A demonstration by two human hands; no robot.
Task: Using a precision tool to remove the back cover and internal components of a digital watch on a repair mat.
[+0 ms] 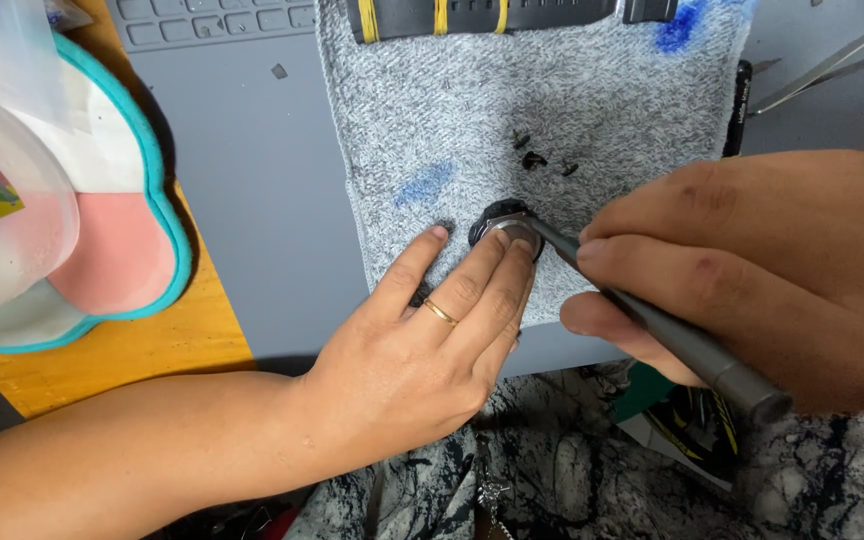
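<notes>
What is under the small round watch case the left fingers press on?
The watch case lies on a grey knitted cloth, which rests on a grey mat. The left hand covers its near edge.

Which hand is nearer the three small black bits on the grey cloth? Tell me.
Right. The right hand lies just right of and below the black bits. The left hand sits farther below, fingertips on the round watch case.
</notes>
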